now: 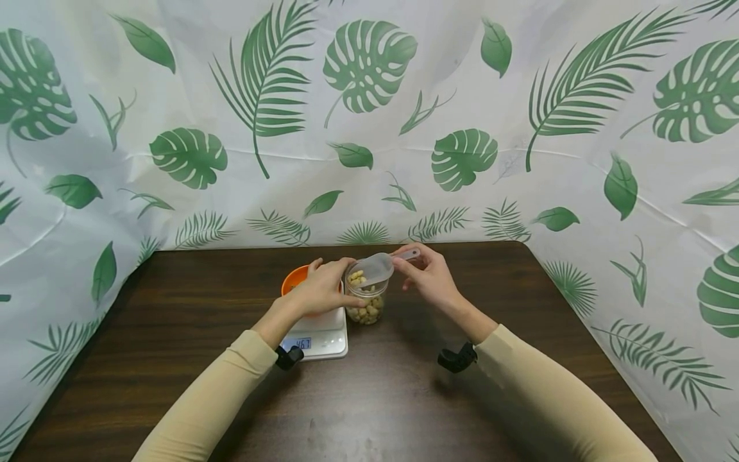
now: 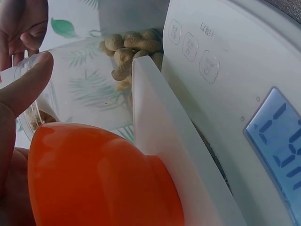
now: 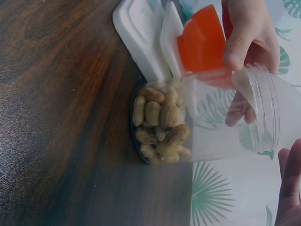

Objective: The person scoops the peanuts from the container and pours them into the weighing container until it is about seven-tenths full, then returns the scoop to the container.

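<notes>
A clear jar [image 3: 211,148] stands upright on the table, with unshelled peanuts [image 3: 160,117] in its lower part. My left hand [image 1: 320,290] grips the jar near its rim, thumb on the near side and fingers behind. In my right hand [image 1: 432,276] is the handle of a translucent scoop [image 1: 375,268], whose bowl lies tilted over and partly inside the jar's mouth. Several peanuts show by the scoop; whether they lie in it I cannot tell. Under my left forearm, an orange bowl [image 1: 293,278] sits on a white kitchen scale [image 1: 331,343], its contents mostly hidden.
The scale's lit display [image 1: 303,343] shows digits, partly cut off in the left wrist view. Everything stands on a dark wooden table [image 1: 369,404]. A white leaf-print sheet [image 1: 404,160] hangs behind the table and along its sides.
</notes>
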Motion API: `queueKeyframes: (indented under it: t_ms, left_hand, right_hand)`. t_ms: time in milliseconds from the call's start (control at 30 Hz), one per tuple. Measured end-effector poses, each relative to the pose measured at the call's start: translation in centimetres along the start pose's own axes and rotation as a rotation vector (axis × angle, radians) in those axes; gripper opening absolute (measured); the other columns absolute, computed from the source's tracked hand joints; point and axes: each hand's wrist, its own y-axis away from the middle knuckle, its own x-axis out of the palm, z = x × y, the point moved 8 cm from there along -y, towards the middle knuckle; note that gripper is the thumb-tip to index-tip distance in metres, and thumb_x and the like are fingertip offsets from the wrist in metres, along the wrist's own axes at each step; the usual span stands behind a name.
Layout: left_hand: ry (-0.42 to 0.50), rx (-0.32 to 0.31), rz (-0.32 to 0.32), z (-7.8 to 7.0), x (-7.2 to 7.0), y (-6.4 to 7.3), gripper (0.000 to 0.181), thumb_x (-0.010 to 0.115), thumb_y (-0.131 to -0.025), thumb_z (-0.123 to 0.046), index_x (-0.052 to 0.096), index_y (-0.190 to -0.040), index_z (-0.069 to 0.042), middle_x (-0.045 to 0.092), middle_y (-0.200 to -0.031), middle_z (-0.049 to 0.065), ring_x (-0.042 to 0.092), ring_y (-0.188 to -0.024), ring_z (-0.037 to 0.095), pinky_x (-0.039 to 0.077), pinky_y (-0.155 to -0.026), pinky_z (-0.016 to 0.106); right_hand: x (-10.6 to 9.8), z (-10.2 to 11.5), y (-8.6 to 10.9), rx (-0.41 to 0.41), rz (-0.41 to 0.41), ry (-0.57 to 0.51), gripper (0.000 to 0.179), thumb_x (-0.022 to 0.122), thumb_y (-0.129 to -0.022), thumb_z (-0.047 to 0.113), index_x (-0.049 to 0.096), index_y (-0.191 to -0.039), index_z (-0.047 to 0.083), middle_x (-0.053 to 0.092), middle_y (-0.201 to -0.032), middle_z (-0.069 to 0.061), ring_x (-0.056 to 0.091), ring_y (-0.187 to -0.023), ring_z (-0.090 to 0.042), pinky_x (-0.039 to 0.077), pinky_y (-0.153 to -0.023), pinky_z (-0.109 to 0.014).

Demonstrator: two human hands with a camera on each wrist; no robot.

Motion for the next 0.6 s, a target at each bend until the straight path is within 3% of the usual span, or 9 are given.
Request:
queueKeyframes:
  t_ms: [267,600]
  left_hand:
    - [-0.009,-0.009,0.008,0.0,0.2,0.0,0.085,0.086,-0.084,-0.042,0.047,-0.148,-0.001,0.062,-0.136,0.01,0.056,-0.127,0.026,0.01,-0.117,0.064]
    - [-0.01,-0.01,0.007,0.2,0.2,0.0,0.085,0.085,-0.084,-0.042,0.047,-0.148,-0.001,0.06,-0.139,0.011,0.054,-0.129,0.026,0.011,-0.117,0.063]
  right_hand:
    - [-0.4,-1.0,0.2,0.039,-0.028,-0.073,0.025,0.066,-0.102,0.011,0.064,-0.12,-0.006,0.069,-0.108,-0.01,0.07,-0.091,-0.021,0.057,-0.057,-0.032]
    - [-0.7,-1.5,0.4,0.052,-0.073,-0.141,0.027,0.067,-0.102,0.012,0.064,-0.121,-0.006,0.072,-0.104,-0.003,0.067,-0.09,-0.019,0.055,-0.056,-0.031]
